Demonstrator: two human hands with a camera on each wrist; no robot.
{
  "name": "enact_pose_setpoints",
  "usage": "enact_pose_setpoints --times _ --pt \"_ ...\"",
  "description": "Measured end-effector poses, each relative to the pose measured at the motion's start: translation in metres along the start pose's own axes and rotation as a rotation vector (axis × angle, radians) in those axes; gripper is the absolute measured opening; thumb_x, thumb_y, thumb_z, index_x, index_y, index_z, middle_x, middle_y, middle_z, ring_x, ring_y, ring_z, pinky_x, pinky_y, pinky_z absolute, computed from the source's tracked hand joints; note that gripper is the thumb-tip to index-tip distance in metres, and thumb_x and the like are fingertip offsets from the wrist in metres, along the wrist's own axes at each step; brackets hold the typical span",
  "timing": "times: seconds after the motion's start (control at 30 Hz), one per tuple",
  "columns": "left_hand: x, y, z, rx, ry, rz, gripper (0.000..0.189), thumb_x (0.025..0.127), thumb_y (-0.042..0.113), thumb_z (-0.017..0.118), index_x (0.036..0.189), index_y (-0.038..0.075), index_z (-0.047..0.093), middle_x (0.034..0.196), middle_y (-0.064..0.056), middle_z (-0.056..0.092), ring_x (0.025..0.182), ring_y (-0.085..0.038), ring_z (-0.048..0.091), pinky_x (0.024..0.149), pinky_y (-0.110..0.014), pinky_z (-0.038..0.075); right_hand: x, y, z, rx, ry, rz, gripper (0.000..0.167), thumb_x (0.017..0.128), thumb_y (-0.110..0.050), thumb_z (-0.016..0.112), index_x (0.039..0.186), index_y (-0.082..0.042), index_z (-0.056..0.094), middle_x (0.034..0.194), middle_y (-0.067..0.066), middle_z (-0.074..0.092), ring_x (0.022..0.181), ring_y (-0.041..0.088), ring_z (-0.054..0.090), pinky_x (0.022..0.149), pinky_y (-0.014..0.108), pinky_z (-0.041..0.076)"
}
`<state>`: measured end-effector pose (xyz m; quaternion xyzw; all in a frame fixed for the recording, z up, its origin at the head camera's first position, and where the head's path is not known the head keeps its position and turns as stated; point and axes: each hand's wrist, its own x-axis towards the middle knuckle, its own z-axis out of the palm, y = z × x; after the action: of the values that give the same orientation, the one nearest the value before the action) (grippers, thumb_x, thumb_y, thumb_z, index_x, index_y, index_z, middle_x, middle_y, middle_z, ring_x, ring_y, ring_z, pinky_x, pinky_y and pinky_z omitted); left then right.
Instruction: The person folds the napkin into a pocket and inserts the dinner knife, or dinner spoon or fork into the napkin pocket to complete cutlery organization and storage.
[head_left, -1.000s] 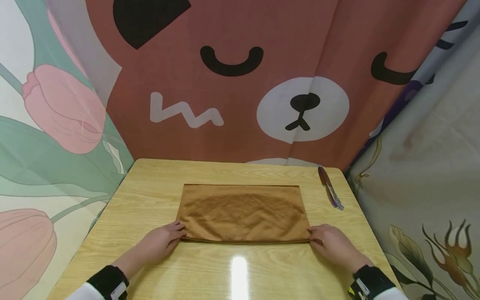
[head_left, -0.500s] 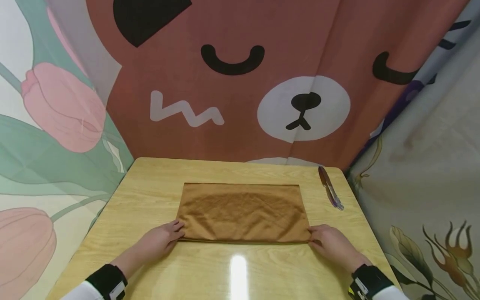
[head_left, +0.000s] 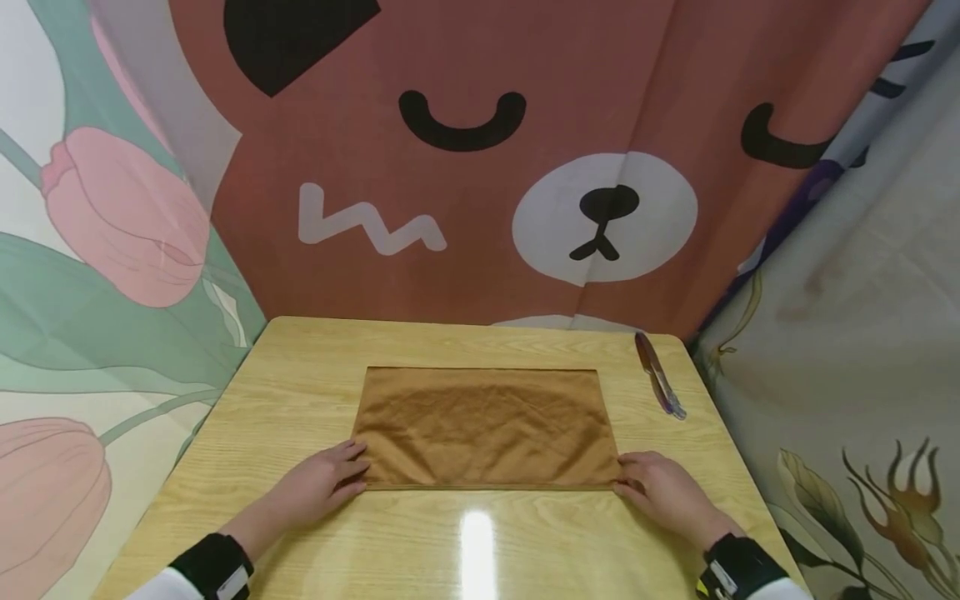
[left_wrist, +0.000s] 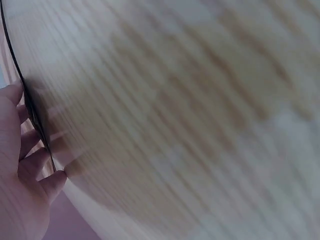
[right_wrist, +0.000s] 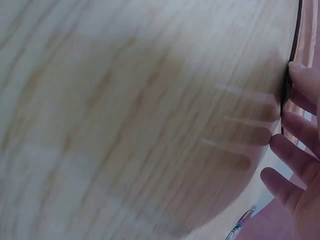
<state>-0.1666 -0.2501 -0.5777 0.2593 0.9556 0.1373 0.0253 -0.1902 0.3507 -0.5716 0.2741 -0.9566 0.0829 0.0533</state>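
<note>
Brown cloth point(head_left: 487, 429) btwn L grip point(head_left: 322, 482) & R grip point(head_left: 662, 487)

1. The head camera is looking forward and down from above, facing the bear-print curtain point(head_left: 465, 200) and taking in the left hand point(head_left: 318, 485) and right hand point(head_left: 663, 492) from well back.
2. The left wrist camera is facing the tabletop point(head_left: 300, 350) at close range, the left hand showing along its left edge.
3. The right wrist camera is facing it as closely, the right hand showing at its right edge.
4. Head and right wrist views are sharing the pen-like item point(head_left: 657, 375).
</note>
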Motion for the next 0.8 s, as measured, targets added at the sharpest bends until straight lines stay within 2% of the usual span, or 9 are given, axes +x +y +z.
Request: enact_pose_setpoints --times 0.1,0.3,0.43,0.53,0.6,0.8 --pt "0.0 0.0 0.002 0.012 0.013 0.017 0.049 0.099 0.045 0.066 0.137 0.013 0.068 0.153 -0.015 0.055 0.142 -0.038 0.052 0.111 -0.054 0.048 -0.001 0.0 0.0 0.003 0.012 0.003 0.016 0.088 -0.031 0.081 0.099 -0.02 0.08 0.119 0.006 0.075 0.11 0.026 0.071 0.095 0.047 0.057" --pt "0.0 0.003 -0.001 0.019 0.033 0.005 0.046 0.099 0.042 0.067 0.136 0.014 0.069 0.152 -0.016 0.056 0.142 -0.042 0.051 0.111 -0.059 0.045 0.001 0.0 -0.003 0.048 -0.023 0.056 0.017 0.089 -0.033 0.081 0.101 -0.021 0.081 0.124 0.008 0.073 0.114 0.028 0.069 0.098 0.05 0.056" --pt "0.009 0.008 -0.001 0.009 0.064 -0.015 0.044 0.099 0.046 0.066 0.132 0.016 0.072 0.149 -0.015 0.059 0.141 -0.043 0.051 0.112 -0.06 0.044 0.012 -0.002 -0.006 0.132 -0.038 0.112 0.018 0.091 -0.038 0.078 0.1 -0.023 0.08 0.129 0.01 0.071 0.119 0.031 0.067 0.102 0.054 0.053" --pt "0.026 0.014 0.0 0.012 0.067 -0.039 0.045 0.1 0.047 0.064 0.132 0.017 0.071 0.15 -0.014 0.058 0.143 -0.041 0.05 0.114 -0.059 0.043 0.031 -0.007 -0.007 0.196 -0.025 0.122 0.024 0.093 -0.041 0.075 0.106 -0.02 0.079 0.133 0.012 0.069 0.124 0.035 0.064 0.106 0.057 0.05" --pt "0.04 0.02 0.001 0.011 0.046 -0.057 0.047 0.1 0.048 0.063 0.136 0.017 0.069 0.152 -0.013 0.056 0.145 -0.04 0.048 0.116 -0.058 0.041 0.049 -0.014 -0.006 0.216 -0.022 0.096 0.032 0.095 -0.041 0.073 0.114 -0.016 0.077 0.136 0.014 0.067 0.127 0.037 0.062 0.107 0.058 0.048" --pt "0.09 0.04 0.002 0.004 -0.039 -0.089 0.059 0.1 0.052 0.062 0.148 0.017 0.058 0.159 -0.016 0.047 0.149 -0.043 0.041 0.119 -0.06 0.037 0.109 -0.054 0.004 0.281 -0.106 0.044 0.052 0.098 -0.044 0.068 0.138 -0.011 0.066 0.149 0.017 0.058 0.139 0.04 0.054 0.115 0.059 0.041"
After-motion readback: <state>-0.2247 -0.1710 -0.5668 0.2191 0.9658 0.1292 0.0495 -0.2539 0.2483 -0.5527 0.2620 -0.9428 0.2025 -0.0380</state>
